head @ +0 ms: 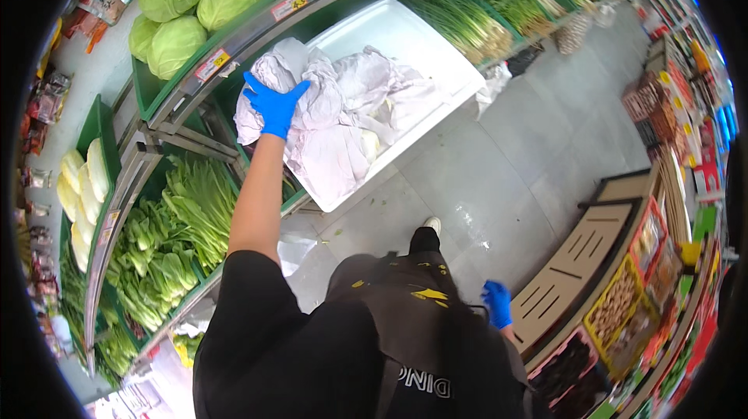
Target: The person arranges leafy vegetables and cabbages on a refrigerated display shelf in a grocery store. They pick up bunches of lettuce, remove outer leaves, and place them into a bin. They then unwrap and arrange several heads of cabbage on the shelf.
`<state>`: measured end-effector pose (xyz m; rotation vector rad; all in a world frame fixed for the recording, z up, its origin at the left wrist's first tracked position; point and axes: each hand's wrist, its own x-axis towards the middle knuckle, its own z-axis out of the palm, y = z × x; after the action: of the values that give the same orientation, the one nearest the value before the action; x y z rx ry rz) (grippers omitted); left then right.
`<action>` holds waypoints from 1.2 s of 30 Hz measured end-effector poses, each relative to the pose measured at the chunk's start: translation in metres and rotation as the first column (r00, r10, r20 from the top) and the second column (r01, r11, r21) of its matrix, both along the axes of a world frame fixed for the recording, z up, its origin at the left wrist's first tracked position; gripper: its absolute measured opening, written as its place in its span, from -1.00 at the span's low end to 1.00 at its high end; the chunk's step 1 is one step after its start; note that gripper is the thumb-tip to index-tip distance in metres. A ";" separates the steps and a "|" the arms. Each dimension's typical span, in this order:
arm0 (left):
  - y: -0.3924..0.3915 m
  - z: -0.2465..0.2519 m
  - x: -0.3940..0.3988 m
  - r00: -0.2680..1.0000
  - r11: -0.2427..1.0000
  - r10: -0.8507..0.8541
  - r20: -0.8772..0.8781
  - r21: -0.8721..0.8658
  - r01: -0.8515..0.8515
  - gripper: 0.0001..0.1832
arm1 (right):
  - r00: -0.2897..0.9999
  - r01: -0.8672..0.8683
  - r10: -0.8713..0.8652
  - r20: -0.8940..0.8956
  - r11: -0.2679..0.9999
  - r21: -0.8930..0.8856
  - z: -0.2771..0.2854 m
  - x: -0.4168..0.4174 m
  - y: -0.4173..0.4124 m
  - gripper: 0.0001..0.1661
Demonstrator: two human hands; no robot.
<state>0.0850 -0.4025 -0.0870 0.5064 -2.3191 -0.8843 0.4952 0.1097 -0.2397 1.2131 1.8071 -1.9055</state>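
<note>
My left hand, in a blue glove, lies with spread fingers on crumpled pale wrapping paper. The paper sits in a white foam box that rests tilted over the lower shelf of the produce rack. Something pale, perhaps a vegetable, shows between the sheets; the paper hides most of it. Whether the fingers pinch the paper cannot be made out. My right hand, also gloved in blue, hangs low at my side with its fingers curled, near a slatted wooden display stand. Nothing can be seen in it.
Round cabbages fill the upper shelf above a metal rail with price tags. Leafy greens lie below left, green onions beyond the box. A wooden stand borders the grey tiled floor on the right.
</note>
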 end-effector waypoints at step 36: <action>0.250 -0.054 -0.094 0.966 0.269 0.256 -0.010 0.961 -0.062 -0.30 | -0.497 -0.599 0.864 -0.076 -0.278 0.751 0.142 -0.781 -0.109 0.13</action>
<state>-0.0087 -0.1528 -0.1407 1.0744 -1.2394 -2.1201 -0.2855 0.0006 -0.0975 -1.3835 2.1042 -0.6940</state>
